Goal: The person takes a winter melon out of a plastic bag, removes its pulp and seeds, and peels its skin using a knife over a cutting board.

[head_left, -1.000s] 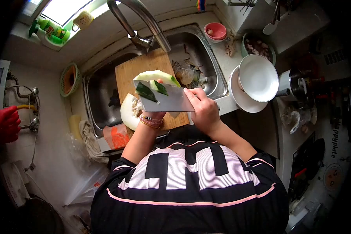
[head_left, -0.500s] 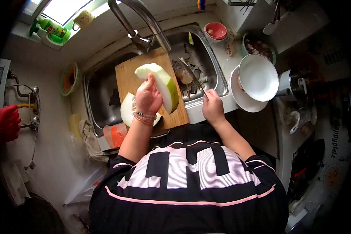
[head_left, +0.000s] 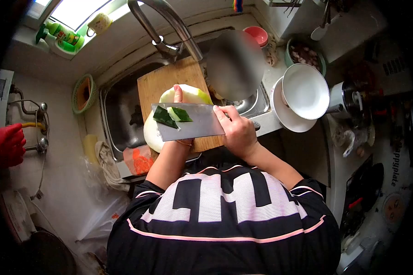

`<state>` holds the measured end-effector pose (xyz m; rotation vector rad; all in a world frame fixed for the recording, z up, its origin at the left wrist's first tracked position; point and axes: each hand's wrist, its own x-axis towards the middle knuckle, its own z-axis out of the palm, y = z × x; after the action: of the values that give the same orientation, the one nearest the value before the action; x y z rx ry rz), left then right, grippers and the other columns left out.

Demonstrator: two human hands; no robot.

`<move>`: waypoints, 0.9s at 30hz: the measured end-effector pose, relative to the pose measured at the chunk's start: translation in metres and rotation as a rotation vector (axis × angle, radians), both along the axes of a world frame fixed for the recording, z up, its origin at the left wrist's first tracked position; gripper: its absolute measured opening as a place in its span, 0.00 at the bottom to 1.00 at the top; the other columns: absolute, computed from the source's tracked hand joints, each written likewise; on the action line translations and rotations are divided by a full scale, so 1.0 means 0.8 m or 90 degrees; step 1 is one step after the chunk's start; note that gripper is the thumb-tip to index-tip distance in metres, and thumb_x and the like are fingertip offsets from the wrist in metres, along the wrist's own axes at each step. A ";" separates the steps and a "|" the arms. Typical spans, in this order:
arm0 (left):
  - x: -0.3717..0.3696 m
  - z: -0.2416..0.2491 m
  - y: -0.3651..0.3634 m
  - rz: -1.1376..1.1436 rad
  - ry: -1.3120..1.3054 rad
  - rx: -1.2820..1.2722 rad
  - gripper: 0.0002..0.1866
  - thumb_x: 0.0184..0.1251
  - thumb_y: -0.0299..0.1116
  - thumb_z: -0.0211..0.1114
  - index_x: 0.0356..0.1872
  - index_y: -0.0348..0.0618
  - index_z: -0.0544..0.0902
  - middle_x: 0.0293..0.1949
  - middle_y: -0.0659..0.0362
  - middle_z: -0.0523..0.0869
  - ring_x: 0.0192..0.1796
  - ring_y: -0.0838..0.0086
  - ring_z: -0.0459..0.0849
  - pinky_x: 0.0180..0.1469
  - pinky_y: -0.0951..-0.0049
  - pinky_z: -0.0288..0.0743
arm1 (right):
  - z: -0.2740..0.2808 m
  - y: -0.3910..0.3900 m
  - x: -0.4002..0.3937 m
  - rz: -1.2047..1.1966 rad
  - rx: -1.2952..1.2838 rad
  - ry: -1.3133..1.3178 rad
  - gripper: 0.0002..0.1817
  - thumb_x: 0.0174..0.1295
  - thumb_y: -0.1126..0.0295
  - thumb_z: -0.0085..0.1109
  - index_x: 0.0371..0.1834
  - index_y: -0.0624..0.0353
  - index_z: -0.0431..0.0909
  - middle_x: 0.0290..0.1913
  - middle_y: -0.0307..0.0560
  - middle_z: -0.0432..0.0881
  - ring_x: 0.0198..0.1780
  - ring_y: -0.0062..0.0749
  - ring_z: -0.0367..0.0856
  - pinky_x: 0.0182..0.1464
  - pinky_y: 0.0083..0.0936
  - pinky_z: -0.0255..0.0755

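Note:
My right hand (head_left: 239, 130) grips a cleaver (head_left: 195, 128), its broad blade turned flat toward me. Two dark green strips of peel (head_left: 164, 117) cling to the blade. Mostly hidden behind the steel, my left hand (head_left: 178, 94) shows only its thumb, pressed against a pale wedge of winter melon (head_left: 193, 93) with some green rind at its right end. A second whitish melon piece (head_left: 153, 136) lies on the wooden cutting board (head_left: 158, 82), partly covered by the blade and my left arm.
Under the board is a double sink (head_left: 119, 121) with a tap (head_left: 170, 23) behind it. A blurred patch hides much of the right basin. White bowls (head_left: 305, 91) stand to the right, near a pink bowl (head_left: 257, 35) and a container of meat (head_left: 305, 54). A green basket (head_left: 84, 93) sits left.
The cleaver has come from over the right basin leftward, in front of my left hand and the wedge. The wedge has tipped from steeply slanted to more level. Peel now shows on the blade.

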<state>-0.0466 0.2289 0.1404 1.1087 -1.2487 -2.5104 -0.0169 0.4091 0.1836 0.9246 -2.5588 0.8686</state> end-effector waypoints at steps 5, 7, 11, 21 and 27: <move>-0.004 -0.032 -0.008 0.009 0.025 -0.015 0.28 0.62 0.64 0.59 0.42 0.48 0.76 0.36 0.61 0.80 0.35 0.72 0.79 0.39 0.69 0.77 | -0.004 -0.001 0.002 -0.026 0.035 -0.022 0.19 0.58 0.74 0.51 0.53 0.68 0.76 0.43 0.48 0.76 0.31 0.39 0.83 0.32 0.32 0.79; -0.002 -0.011 0.008 0.052 0.061 -0.065 0.28 0.62 0.64 0.59 0.42 0.48 0.76 0.37 0.61 0.80 0.37 0.73 0.79 0.40 0.69 0.77 | -0.010 0.001 0.002 -0.040 0.038 -0.044 0.20 0.56 0.76 0.51 0.53 0.68 0.76 0.43 0.49 0.76 0.31 0.41 0.83 0.33 0.33 0.79; 0.013 0.020 0.011 0.013 0.172 0.056 0.26 0.67 0.61 0.53 0.43 0.47 0.76 0.37 0.62 0.80 0.39 0.72 0.80 0.42 0.68 0.77 | -0.034 0.008 -0.003 -0.083 0.043 -0.086 0.19 0.57 0.76 0.50 0.53 0.62 0.76 0.42 0.51 0.76 0.31 0.47 0.83 0.33 0.36 0.79; -0.023 0.021 -0.014 0.069 0.126 0.281 0.23 0.65 0.58 0.58 0.39 0.46 0.77 0.34 0.60 0.82 0.37 0.69 0.82 0.44 0.66 0.78 | -0.045 0.015 -0.013 -0.120 -0.067 -0.156 0.17 0.59 0.76 0.46 0.52 0.59 0.76 0.41 0.52 0.76 0.32 0.54 0.82 0.34 0.44 0.77; -0.031 -0.003 -0.008 0.109 -0.045 0.173 0.22 0.60 0.57 0.66 0.37 0.47 0.79 0.36 0.58 0.83 0.38 0.67 0.81 0.46 0.64 0.76 | -0.001 -0.007 0.004 -0.001 0.022 0.020 0.18 0.60 0.72 0.51 0.53 0.68 0.76 0.42 0.48 0.76 0.31 0.37 0.83 0.31 0.30 0.79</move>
<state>-0.0714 0.2222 0.1383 1.3098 -0.8031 -2.5814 -0.0139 0.4035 0.1827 0.9389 -2.5540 0.8060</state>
